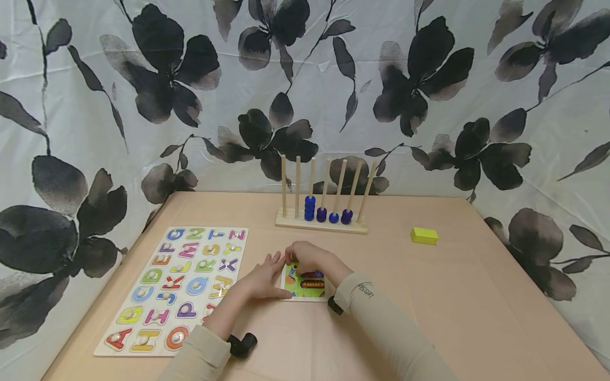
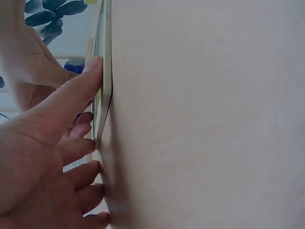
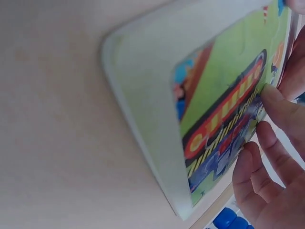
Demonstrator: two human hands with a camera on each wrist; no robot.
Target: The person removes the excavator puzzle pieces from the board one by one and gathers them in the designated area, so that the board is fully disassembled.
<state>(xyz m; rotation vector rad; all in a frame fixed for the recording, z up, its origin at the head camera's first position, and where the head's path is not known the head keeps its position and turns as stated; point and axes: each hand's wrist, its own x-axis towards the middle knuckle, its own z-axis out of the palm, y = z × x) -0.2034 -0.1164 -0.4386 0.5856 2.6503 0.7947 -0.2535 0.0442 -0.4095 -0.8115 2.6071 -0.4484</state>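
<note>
A small picture puzzle board [image 1: 305, 297] with a pale border lies flat on the table, its green picture showing a red-and-yellow striped vehicle. My left hand [image 1: 261, 279] is at its left side. In the left wrist view the thumb [image 2: 83, 88] rests on the board's near edge, and the other fingers spread along the table beside it. Over the board's upper part is my right hand [image 1: 310, 257]. Seen from the right wrist, its thumb and fingertips [image 3: 267, 136] touch the picture's surface [image 3: 224, 119]. Whether they hold a loose piece is hidden.
A large alphabet puzzle board [image 1: 159, 301] with colourful knobbed letters lies to the left, under my left forearm. Behind stands a wooden peg rack [image 1: 321, 225] with several blue beads. A yellow block [image 1: 424, 235] sits at the right. Floral cloth hangs behind the table [image 1: 452, 296].
</note>
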